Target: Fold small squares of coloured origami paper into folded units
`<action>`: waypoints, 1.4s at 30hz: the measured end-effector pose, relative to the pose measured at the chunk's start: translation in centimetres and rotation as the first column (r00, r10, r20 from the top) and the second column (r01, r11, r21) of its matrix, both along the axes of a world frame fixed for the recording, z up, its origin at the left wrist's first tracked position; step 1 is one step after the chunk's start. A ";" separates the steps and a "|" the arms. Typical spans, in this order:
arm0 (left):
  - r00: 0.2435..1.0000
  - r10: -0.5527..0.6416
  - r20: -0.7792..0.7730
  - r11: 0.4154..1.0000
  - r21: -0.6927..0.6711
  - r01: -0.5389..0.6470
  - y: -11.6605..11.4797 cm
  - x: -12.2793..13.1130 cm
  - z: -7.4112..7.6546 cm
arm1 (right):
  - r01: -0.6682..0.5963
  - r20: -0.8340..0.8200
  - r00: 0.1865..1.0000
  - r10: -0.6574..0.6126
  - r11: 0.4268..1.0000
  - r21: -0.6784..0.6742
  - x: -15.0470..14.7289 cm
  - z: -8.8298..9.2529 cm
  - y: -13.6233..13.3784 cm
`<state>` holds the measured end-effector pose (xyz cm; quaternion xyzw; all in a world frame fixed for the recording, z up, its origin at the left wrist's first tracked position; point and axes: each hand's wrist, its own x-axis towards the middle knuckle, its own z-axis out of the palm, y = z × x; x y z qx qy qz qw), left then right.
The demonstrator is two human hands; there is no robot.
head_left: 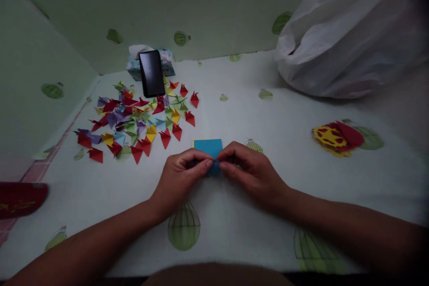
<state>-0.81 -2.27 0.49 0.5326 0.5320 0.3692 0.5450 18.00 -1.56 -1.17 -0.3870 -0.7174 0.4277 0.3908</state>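
Left hand (182,174), frame centre: thumb and finger pinching blue paper. Blue paper (208,145), frame centre: probably light, thin, easily creased; grip by edges. Right hand (253,172), right of centre: pinching it too.

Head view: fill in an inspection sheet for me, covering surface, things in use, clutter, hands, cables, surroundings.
Surface: table, pale, balloon prints.
Things in use: blue paper, yellow showing at its left edge.
Clutter: folded papers scattered left; phone upright before tissue box; cut-outs and bag right; red item cut off at left edge.
Hands: left hand and right hand close together, fingertips over blue paper; what they pinch is unclear.
Cables: nothing seen.
Surroundings: green wall, dim light.
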 end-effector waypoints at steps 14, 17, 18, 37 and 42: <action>1.000 0.008 0.008 0.997 0.071 -0.009 0.1 -0.1 -0.2 | -0.132 -0.183 0.981 0.057 0.895 -0.426 -0.2 0.2 0.4; 1.000 -0.009 0.002 0.999 0.048 0.009 0.0 0.1 0.0 | -0.103 -0.129 0.990 0.057 0.919 -0.382 -0.3 0.1 0.4; 1.000 -0.006 0.012 1.000 0.019 0.006 0.0 0.1 0.0 | -0.093 -0.119 0.992 0.052 0.922 -0.377 -0.2 0.1 0.4; 0.989 -0.008 0.149 0.998 -0.066 0.018 -0.2 0.3 -0.3 | -0.146 -0.154 0.985 0.082 0.873 -0.466 -0.5 0.0 0.0; 0.978 0.023 0.207 0.990 -0.138 0.006 -0.4 0.4 -0.6 | -0.177 -0.211 0.976 0.058 0.774 -0.607 -0.7 0.2 0.0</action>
